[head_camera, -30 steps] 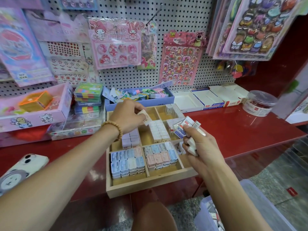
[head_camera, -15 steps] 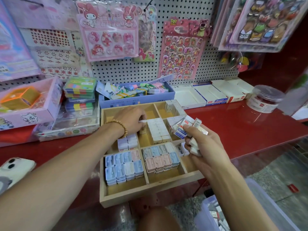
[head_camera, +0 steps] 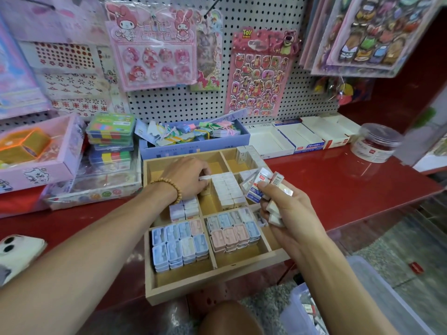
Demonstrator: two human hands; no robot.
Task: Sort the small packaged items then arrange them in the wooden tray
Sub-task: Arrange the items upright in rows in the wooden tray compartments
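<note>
Left hand (head_camera: 191,178) pinches white packet (head_camera: 205,177) over wooden tray (head_camera: 208,284).

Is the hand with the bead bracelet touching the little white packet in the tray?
Touching. In the head view the left hand pinches the small white packet in its fingertips, beside the white stack in the wooden tray.

Both forearms are bare, sleeveless; a tan wooden bead bracelet (head_camera: 169,187) circles the left wrist.
</note>
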